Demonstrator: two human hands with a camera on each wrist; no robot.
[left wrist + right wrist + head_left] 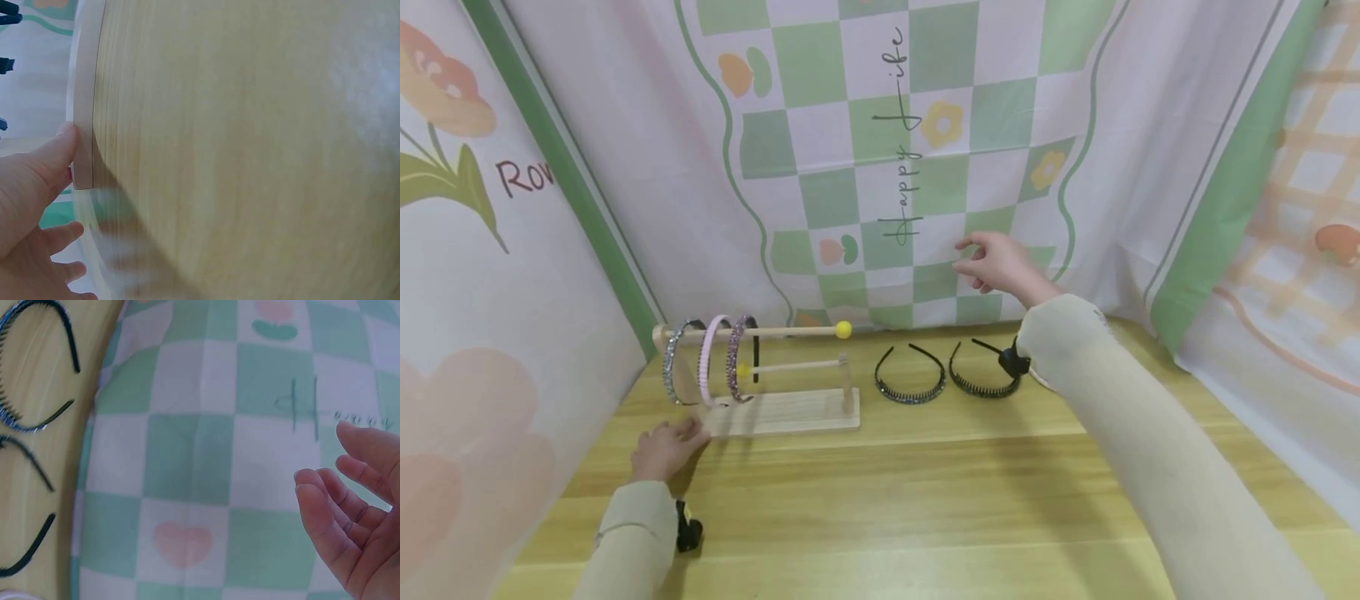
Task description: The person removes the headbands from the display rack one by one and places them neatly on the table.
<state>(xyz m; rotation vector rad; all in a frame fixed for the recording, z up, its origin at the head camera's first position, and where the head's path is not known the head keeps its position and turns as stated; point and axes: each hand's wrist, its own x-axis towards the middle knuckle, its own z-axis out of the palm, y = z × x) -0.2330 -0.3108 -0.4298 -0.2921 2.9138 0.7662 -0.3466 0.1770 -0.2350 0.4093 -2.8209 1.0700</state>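
Observation:
A wooden headband stand (782,414) is at the left of the table. Three headbands hang on its upper bar: a silvery glittering one (668,367), a pink one (704,367) and a purple beaded one (732,362). At the stand's near left corner, my left hand (666,450) pinches the base (84,125) between thumb and index finger, the other fingers spread. My right hand (1000,265) is raised in front of the back curtain, fingers loosely bent and holding nothing. Below it lie two dark toothed headbands (912,397) (983,389).
A pale headband (1039,379) lies partly hidden behind the right sleeve. The stand's upper bar ends in a yellow ball (844,330), with a lower bar (793,366) beneath. A checked curtain (880,192) borders the back of the wooden table (865,508), and more printed cloth hangs at both sides.

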